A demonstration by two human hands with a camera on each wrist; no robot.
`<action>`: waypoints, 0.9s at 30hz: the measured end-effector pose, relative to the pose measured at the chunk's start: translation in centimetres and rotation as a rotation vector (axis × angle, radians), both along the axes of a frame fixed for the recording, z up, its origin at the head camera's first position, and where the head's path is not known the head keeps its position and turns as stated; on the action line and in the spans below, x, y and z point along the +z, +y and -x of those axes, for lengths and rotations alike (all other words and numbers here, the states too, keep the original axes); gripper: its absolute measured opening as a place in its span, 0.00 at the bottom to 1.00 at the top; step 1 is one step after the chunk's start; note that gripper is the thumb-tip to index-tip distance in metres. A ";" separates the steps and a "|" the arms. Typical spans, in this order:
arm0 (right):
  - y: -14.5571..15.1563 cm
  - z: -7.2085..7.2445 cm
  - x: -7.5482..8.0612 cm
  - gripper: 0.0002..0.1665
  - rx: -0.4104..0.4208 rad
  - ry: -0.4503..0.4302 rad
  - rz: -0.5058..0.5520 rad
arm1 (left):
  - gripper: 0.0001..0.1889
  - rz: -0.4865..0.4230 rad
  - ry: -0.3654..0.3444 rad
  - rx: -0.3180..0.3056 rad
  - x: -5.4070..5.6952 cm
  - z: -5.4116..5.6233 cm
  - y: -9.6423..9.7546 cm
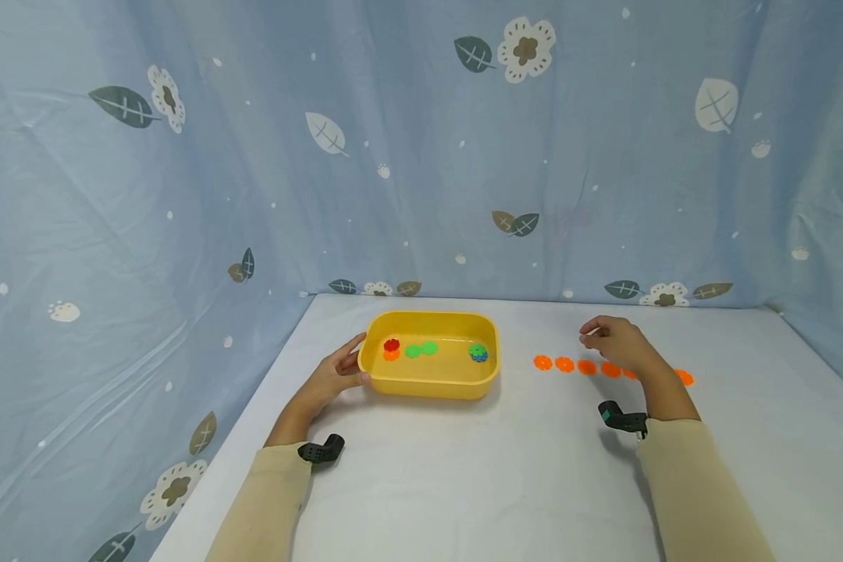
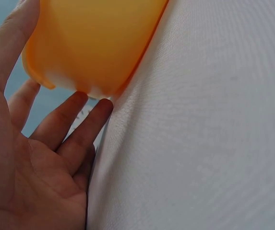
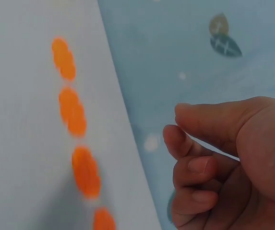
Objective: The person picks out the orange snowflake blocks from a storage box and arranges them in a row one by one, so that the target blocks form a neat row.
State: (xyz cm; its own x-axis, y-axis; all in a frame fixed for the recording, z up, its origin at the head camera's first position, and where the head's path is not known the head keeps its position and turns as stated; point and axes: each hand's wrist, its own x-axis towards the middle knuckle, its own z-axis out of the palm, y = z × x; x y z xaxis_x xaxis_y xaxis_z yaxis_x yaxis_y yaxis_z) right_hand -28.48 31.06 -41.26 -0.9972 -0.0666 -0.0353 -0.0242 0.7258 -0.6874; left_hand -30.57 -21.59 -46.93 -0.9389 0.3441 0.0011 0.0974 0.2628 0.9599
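Observation:
A yellow plastic box (image 1: 432, 388) stands at the middle of the white table, with my left hand (image 1: 332, 382) at its left end. Thumb and fingers (image 2: 99, 117) spread along that end, several fingertips resting against the wall. Inside lie flower-shaped discs: a red disc (image 1: 391, 344) overlapping an orange one (image 1: 392, 356), two green ones (image 1: 429, 347), and a green one (image 1: 477, 349) over a blue one (image 1: 481, 358). My right hand (image 1: 621, 343) hovers above a row of orange discs (image 1: 564, 364). Its fingers curl, thumb close to the index fingertip, nothing visible between them.
The orange row runs across the table right of the box, partly hidden by my right wrist; one orange disc (image 1: 684, 378) shows beyond it. Blue patterned curtain (image 1: 421, 195) hangs behind the table (image 1: 464, 484) and along its sides. Both wrists carry small black cameras.

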 end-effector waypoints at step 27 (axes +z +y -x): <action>-12.4 3.3 3.5 0.11 0.180 0.023 0.034 | 0.44 -0.001 0.002 0.007 0.0 -0.1 0.1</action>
